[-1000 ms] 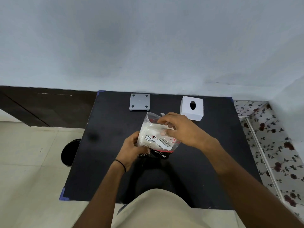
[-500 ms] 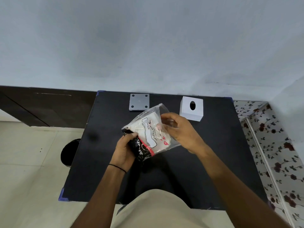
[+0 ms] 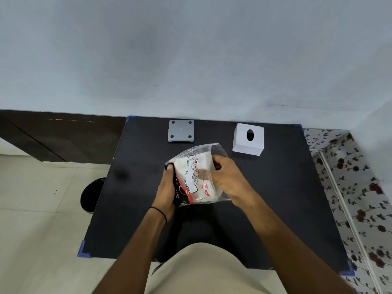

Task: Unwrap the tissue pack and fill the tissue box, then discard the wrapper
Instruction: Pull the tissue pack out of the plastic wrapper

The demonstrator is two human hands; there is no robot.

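Observation:
I hold a tissue pack in clear plastic wrap with black, red and white print above the middle of the black table. My left hand grips its left, dark-printed side. My right hand grips the right side, fingers pinching the loose clear wrapper near its open top end. The white tissue box, with an oval slot on top, stands at the table's far right. Its grey base plate lies flat at the far middle.
A black round bin stands on the tiled floor left of the table. A dark wooden panel runs along the wall at left. A floral-patterned surface borders the table on the right. The wall is just behind the table.
The pack has turned from lying across my hands to standing more upright, print facing me. My right hand slid from the top to the pack's right side; my left moved along its left edge.

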